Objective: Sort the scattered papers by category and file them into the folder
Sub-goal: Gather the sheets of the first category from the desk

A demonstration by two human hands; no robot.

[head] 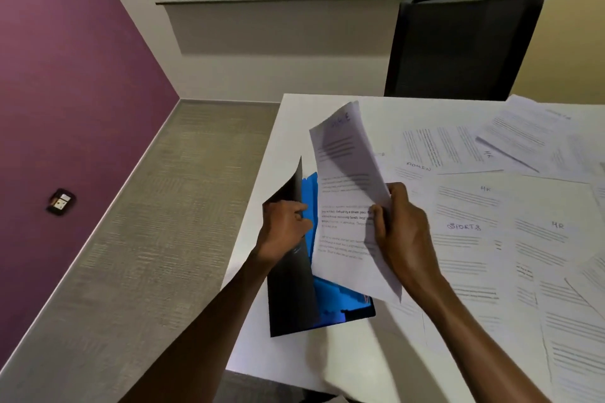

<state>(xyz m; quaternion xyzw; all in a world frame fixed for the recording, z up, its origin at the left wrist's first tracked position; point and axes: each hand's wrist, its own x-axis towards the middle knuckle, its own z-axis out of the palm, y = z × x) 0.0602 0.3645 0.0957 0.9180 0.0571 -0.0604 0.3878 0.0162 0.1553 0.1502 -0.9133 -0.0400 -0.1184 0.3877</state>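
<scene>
Two printed sheets (pixel 350 206), black folder (pixel 288 288), blue inside

Soft indoor light, slight blur, wide-angle edge distortion

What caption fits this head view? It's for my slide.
Left hand holds folder open; right hand slides in papers.

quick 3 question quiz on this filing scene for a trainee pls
1. True or false: the left hand holds the folder open.
2. What does the right hand grip? A) a pen B) papers C) the chair
3. Fill in: the sheet on the table just right of the right hand is marked ____ in blue.

Key: 1 true; 2 B; 3 SPORTS
</scene>
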